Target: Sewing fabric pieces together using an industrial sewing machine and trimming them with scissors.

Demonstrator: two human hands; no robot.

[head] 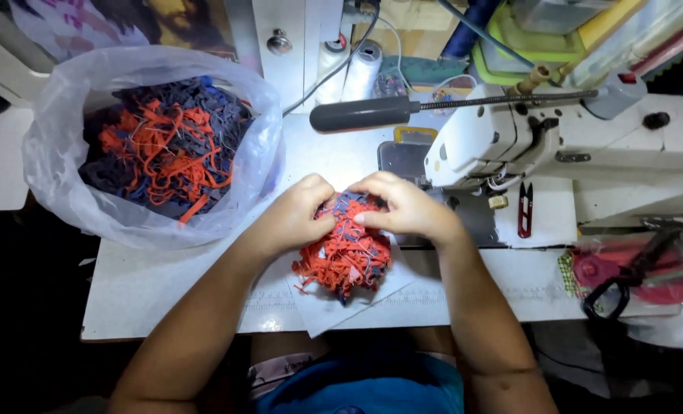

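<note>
A tangled bundle of orange and dark blue fabric pieces point(345, 257) lies on a white sheet point(322, 307) at the front of the sewing table point(149, 287). My left hand point(299, 211) grips the bundle's upper left side. My right hand point(406, 205) pinches its top from the right. Both hands meet over the bundle, just left of the white sewing machine point(495, 138).
A clear plastic bag point(65, 184) full of similar orange and blue pieces stands at the left. Red thread snips point(525, 211) lie by the machine. Black-handled scissors point(625, 280) rest on red material at the right. Two white thread cones point(349, 69) stand behind.
</note>
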